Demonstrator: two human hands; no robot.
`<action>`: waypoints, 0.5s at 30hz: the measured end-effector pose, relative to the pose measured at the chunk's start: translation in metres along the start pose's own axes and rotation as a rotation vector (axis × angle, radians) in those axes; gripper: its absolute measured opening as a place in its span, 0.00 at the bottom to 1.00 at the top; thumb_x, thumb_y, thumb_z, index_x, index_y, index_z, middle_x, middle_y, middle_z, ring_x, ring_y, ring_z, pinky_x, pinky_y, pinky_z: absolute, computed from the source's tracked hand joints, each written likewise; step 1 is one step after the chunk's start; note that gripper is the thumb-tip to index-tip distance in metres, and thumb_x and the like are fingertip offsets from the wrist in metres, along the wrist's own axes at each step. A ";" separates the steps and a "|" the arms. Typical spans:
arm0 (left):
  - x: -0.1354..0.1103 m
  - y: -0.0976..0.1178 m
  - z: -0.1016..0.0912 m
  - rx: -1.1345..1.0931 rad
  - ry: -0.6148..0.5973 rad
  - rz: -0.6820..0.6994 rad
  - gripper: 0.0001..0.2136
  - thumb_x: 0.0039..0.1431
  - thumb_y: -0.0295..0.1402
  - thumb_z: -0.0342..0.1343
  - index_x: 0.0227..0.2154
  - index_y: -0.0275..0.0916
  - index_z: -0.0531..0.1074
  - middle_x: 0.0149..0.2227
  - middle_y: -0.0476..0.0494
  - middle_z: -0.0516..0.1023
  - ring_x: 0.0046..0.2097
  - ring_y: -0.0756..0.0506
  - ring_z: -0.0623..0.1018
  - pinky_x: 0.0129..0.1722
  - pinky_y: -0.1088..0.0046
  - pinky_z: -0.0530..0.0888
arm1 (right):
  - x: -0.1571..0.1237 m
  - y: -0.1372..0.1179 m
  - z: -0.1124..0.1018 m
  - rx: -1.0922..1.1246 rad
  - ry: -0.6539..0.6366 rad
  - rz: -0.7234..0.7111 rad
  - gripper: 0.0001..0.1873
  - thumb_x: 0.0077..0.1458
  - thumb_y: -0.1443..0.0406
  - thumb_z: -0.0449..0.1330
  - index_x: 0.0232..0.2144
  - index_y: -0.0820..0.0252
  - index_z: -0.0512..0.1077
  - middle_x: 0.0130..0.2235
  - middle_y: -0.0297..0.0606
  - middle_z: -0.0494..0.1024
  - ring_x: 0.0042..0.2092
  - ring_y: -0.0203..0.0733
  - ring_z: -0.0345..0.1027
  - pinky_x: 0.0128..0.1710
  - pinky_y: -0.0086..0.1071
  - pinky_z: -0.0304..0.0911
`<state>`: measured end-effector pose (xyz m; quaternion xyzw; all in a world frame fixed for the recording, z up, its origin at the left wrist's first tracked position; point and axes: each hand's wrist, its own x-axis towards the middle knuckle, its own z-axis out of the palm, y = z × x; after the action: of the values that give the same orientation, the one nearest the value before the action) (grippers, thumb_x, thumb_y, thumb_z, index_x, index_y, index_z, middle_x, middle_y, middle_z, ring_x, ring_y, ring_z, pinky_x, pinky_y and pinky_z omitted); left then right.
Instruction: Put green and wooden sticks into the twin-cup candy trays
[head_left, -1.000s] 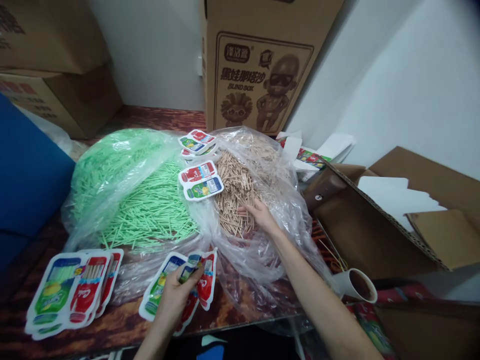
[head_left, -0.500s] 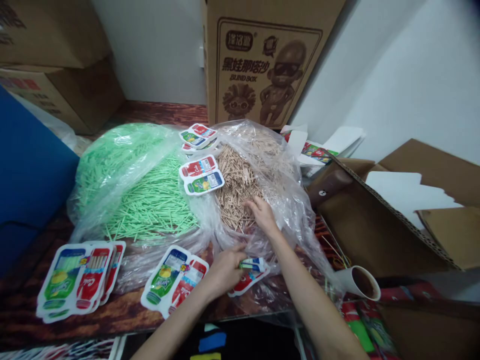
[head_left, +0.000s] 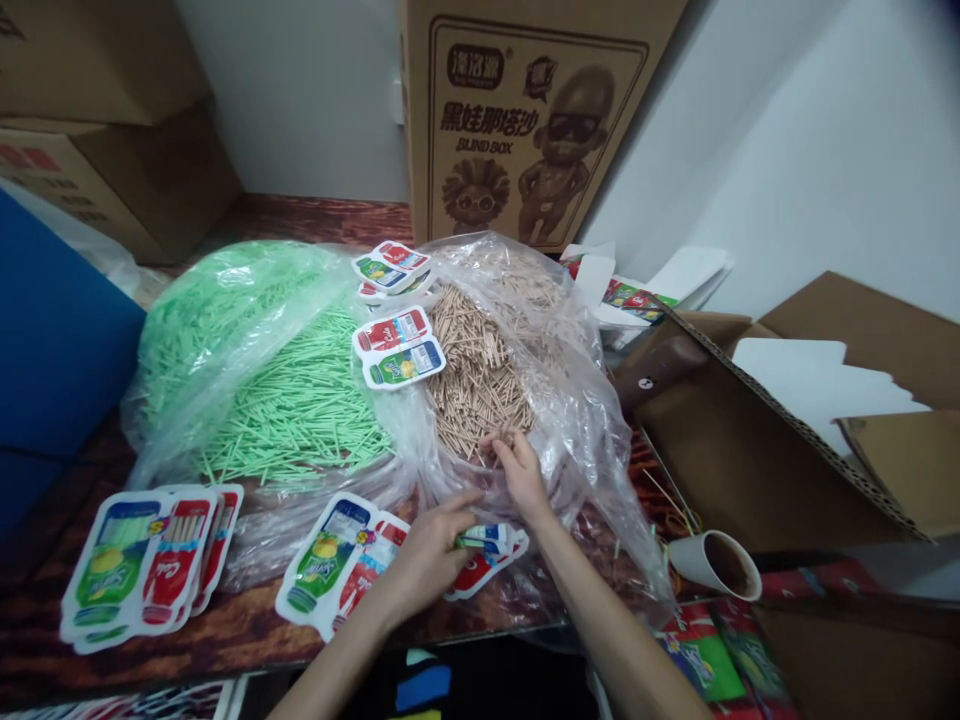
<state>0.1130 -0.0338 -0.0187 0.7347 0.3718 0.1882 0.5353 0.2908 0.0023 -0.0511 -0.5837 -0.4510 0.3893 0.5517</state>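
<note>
My left hand [head_left: 424,560] grips a bottle-shaped blister pack [head_left: 487,558] near the table's front edge. My right hand [head_left: 519,474] is closed in a pinch at the near edge of the tan sticks [head_left: 476,370], which lie in an open clear plastic bag [head_left: 577,420]. What the fingers hold is hidden. To the left, a second bag holds green sticks [head_left: 292,400]. Another pack pair [head_left: 337,560] lies flat just left of my left hand. A filled pair of packs [head_left: 397,346] rests on top between the two bags.
A stack of filled packs [head_left: 146,565] lies at the front left. A paper cup [head_left: 712,565] lies tipped at the right, by an open cardboard box [head_left: 757,440]. A printed carton [head_left: 525,120] stands behind the bags; more cartons [head_left: 112,130] and a blue object [head_left: 52,340] are left.
My left hand carried one pack from the front-left pile to the right, beneath my right hand. My right hand drew back from the middle of the tan sticks to their near edge.
</note>
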 end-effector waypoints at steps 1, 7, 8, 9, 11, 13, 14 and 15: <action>-0.003 0.002 -0.003 -0.023 0.018 -0.006 0.17 0.44 0.17 0.50 0.31 0.42 0.78 0.59 0.46 0.69 0.59 0.42 0.69 0.58 0.68 0.64 | -0.004 0.005 0.000 -0.010 -0.016 0.013 0.10 0.57 0.58 0.54 0.34 0.58 0.67 0.35 0.36 0.76 0.37 0.40 0.71 0.40 0.34 0.67; -0.020 0.007 -0.017 -0.084 0.105 -0.041 0.18 0.42 0.17 0.49 0.32 0.41 0.78 0.56 0.43 0.72 0.57 0.41 0.71 0.56 0.66 0.65 | -0.011 0.012 0.001 0.010 -0.033 0.001 0.06 0.57 0.61 0.53 0.36 0.57 0.64 0.32 0.32 0.75 0.35 0.38 0.70 0.40 0.33 0.64; -0.022 0.006 -0.018 -0.091 0.118 -0.044 0.18 0.43 0.18 0.49 0.32 0.41 0.78 0.56 0.43 0.72 0.56 0.41 0.71 0.56 0.65 0.65 | -0.011 0.011 0.001 0.021 -0.018 0.005 0.07 0.57 0.61 0.53 0.38 0.57 0.63 0.31 0.31 0.75 0.35 0.38 0.70 0.40 0.33 0.64; -0.023 0.006 -0.018 -0.098 0.131 -0.049 0.17 0.43 0.18 0.49 0.32 0.41 0.78 0.56 0.43 0.72 0.56 0.41 0.71 0.56 0.65 0.65 | -0.012 0.011 0.002 0.033 -0.003 0.014 0.09 0.57 0.62 0.53 0.41 0.56 0.63 0.30 0.30 0.75 0.34 0.38 0.70 0.40 0.33 0.64; -0.026 0.005 -0.018 -0.113 0.153 -0.057 0.17 0.43 0.18 0.49 0.31 0.41 0.77 0.56 0.42 0.72 0.55 0.41 0.72 0.55 0.64 0.65 | -0.013 0.012 0.003 0.057 0.008 0.032 0.16 0.57 0.62 0.54 0.48 0.55 0.61 0.29 0.29 0.76 0.33 0.38 0.70 0.39 0.32 0.64; -0.027 0.004 -0.018 -0.128 0.168 -0.057 0.17 0.43 0.18 0.49 0.31 0.40 0.78 0.55 0.42 0.73 0.55 0.41 0.72 0.55 0.65 0.65 | -0.013 0.014 0.003 0.068 -0.015 0.046 0.19 0.57 0.62 0.54 0.51 0.55 0.61 0.29 0.29 0.76 0.33 0.38 0.70 0.38 0.32 0.64; -0.028 0.004 -0.018 -0.133 0.176 -0.054 0.17 0.43 0.18 0.49 0.31 0.40 0.78 0.55 0.42 0.73 0.54 0.41 0.72 0.55 0.65 0.65 | -0.013 0.015 0.003 0.067 -0.027 0.048 0.17 0.57 0.61 0.54 0.49 0.56 0.64 0.28 0.29 0.76 0.32 0.38 0.70 0.37 0.31 0.64; -0.029 0.003 -0.018 -0.138 0.183 -0.049 0.16 0.43 0.18 0.50 0.31 0.40 0.78 0.54 0.42 0.74 0.54 0.41 0.72 0.54 0.65 0.65 | -0.013 0.016 0.003 0.064 -0.036 0.045 0.15 0.56 0.61 0.54 0.46 0.57 0.66 0.28 0.29 0.75 0.32 0.38 0.70 0.37 0.31 0.63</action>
<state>0.0826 -0.0442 -0.0059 0.6666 0.4232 0.2665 0.5528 0.2855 -0.0084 -0.0679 -0.5688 -0.4347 0.4264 0.5529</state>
